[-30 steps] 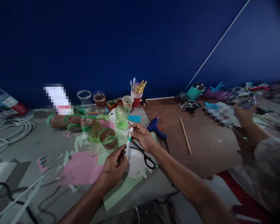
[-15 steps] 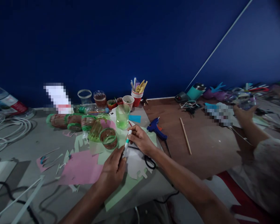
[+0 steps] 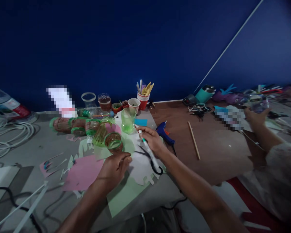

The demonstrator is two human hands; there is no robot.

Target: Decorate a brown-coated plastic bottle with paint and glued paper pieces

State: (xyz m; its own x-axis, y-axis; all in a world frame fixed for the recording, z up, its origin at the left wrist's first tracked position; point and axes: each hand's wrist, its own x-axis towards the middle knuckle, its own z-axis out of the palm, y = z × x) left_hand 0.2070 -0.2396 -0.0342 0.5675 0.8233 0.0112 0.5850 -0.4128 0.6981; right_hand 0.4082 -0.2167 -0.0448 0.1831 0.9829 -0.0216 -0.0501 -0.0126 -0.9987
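A white marker with a green band (image 3: 148, 148) is held in my right hand (image 3: 152, 139), its end pointing down toward the black scissors (image 3: 156, 167) on white paper (image 3: 136, 168). My left hand (image 3: 117, 166) is closed just below a cut cup with a green rim (image 3: 113, 143); whether its fingers hold anything is hidden. Behind my hands stands a translucent green cup (image 3: 128, 121). Green paper (image 3: 123, 195) lies under the white sheet, and pink paper (image 3: 83, 173) is left of my left hand.
A blue glue gun (image 3: 165, 132) and a wooden stick (image 3: 194, 140) lie to the right. Red cups with utensils (image 3: 143, 101) stand at the back. Brown-green bottle pieces (image 3: 71, 125) and coiled white cable (image 3: 12, 136) are left. Another person's hand (image 3: 257, 120) is at the right.
My hands have moved apart. The marker has left my left hand and is now only in my right hand, tilted the other way.
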